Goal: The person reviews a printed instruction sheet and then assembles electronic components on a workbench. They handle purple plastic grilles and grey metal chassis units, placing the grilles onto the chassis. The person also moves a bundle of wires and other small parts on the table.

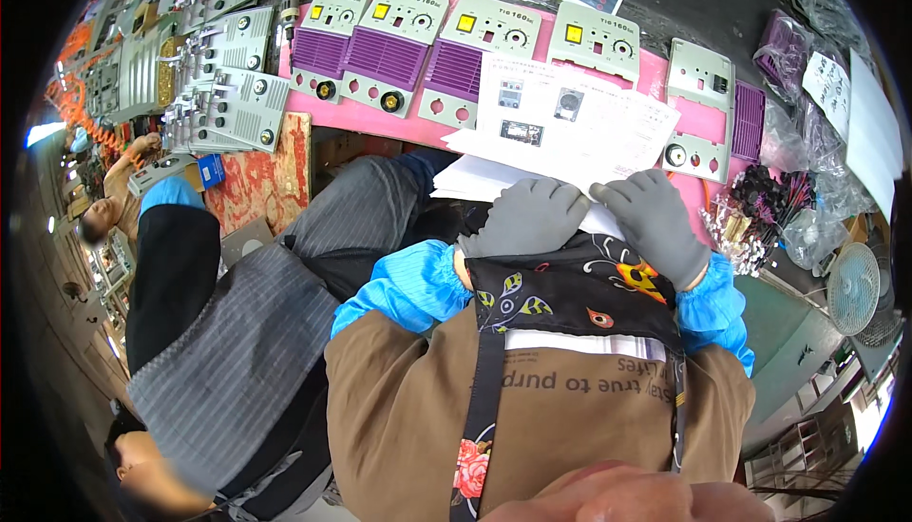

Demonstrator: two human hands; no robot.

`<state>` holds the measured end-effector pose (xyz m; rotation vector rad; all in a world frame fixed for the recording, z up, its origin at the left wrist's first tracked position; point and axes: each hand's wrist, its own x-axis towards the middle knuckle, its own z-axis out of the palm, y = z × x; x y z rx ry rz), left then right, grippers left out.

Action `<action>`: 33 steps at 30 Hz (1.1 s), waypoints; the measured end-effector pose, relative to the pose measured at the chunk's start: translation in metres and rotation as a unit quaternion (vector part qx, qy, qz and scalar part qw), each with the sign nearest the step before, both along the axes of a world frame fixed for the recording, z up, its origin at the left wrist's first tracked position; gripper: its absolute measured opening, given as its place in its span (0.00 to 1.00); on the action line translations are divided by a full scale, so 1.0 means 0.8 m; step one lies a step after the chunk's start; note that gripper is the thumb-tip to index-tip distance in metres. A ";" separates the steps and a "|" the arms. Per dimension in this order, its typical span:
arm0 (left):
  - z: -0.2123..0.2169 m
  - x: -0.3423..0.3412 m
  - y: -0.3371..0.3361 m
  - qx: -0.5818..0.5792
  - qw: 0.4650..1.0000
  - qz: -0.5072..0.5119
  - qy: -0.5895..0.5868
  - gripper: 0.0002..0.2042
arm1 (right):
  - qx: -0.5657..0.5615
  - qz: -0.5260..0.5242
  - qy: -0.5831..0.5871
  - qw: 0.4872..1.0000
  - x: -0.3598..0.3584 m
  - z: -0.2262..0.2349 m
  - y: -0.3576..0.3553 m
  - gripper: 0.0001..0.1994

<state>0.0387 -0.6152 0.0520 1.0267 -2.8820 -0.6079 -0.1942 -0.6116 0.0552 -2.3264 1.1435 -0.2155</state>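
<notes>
Both my hands are in grey gloves, close together at the near edge of a stack of white printed sheets. The sheets carry text and small pictures, and some fan out to the left. My left hand has its fingers curled on the paper edge. My right hand pinches the same edge a little to the right. Beyond the sheets, grey front panels with purple grilles and yellow switches stand in a row. The sheets partly cover one panel.
The panels lie on a pink mat. At right are an unfilled grey panel, a loose purple grille, wire bundles, plastic bags and a fan. Grey panels are stacked at left; a person sits beside me.
</notes>
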 end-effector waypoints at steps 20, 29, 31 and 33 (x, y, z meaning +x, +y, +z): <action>-0.014 -0.006 0.004 -0.069 0.997 -0.013 0.015 0.14 | -0.001 -0.054 -0.044 0.998 -0.004 0.005 0.008 0.18; -0.014 -0.006 0.004 -0.065 0.998 0.000 0.024 0.13 | 0.001 -0.036 -0.039 0.999 -0.004 0.006 0.002 0.18; -0.014 -0.006 0.003 -0.061 0.998 0.000 0.028 0.13 | -0.001 -0.036 -0.039 0.999 -0.004 0.006 0.001 0.18; -0.015 -0.006 0.001 -0.058 0.998 -0.004 0.028 0.13 | 0.001 -0.037 -0.036 0.999 -0.005 0.006 0.002 0.18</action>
